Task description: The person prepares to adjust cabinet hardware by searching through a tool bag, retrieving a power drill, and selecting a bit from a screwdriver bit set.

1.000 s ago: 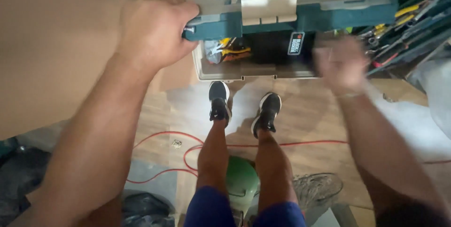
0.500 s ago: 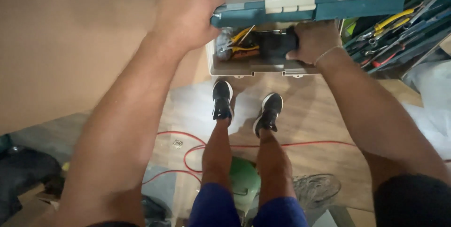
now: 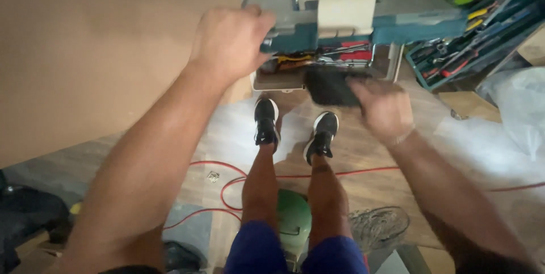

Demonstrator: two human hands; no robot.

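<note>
I see the biggest thing first: one tan board (image 3: 102,53) filling the left of the view; next, one teal toolbox (image 3: 363,21) with a pale latch plate, its lid tipped up over a tray of red and yellow tools; beside it on the right, one second open tool case (image 3: 471,47), well apart from my hands.

What has changed: half a second ago the right hand (image 3: 383,106) was down inside the box; now it is drawn clear toward me, fingers curled round one flat black pad-like thing (image 3: 332,85), blurred, so I cannot tell how tightly it is held; I judge the item has come out of the box. The left hand (image 3: 230,41) stays clamped on the lid's left end, propping it.

Smaller: two black shoes (image 3: 267,121); one red cord (image 3: 238,183) looping on the floor.
</note>
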